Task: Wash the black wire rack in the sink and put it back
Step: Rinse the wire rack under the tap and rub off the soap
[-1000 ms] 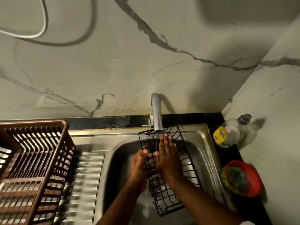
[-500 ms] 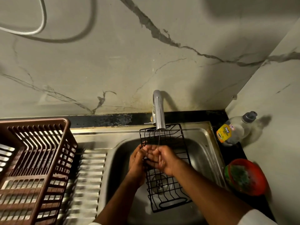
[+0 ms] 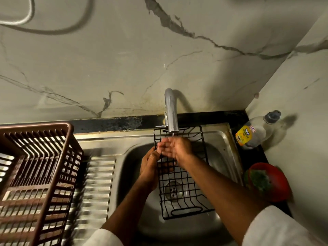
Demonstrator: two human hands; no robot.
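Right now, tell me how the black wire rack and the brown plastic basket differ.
The black wire rack is thin metal grid; the brown plastic basket has thick slatted walls. The rack stands tilted in the sink under the tap, gripped by the left hand; the basket sits untouched on the drainboard. The basket looks larger. Both are open lattice.

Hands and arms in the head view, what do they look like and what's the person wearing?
Both hands are bare: no gloves, rings, watch or bands show on the left hand or the right hand. The forearms are uncovered. A white sleeve ends partway up the right arm, and a matching white cuff shows at the left arm.
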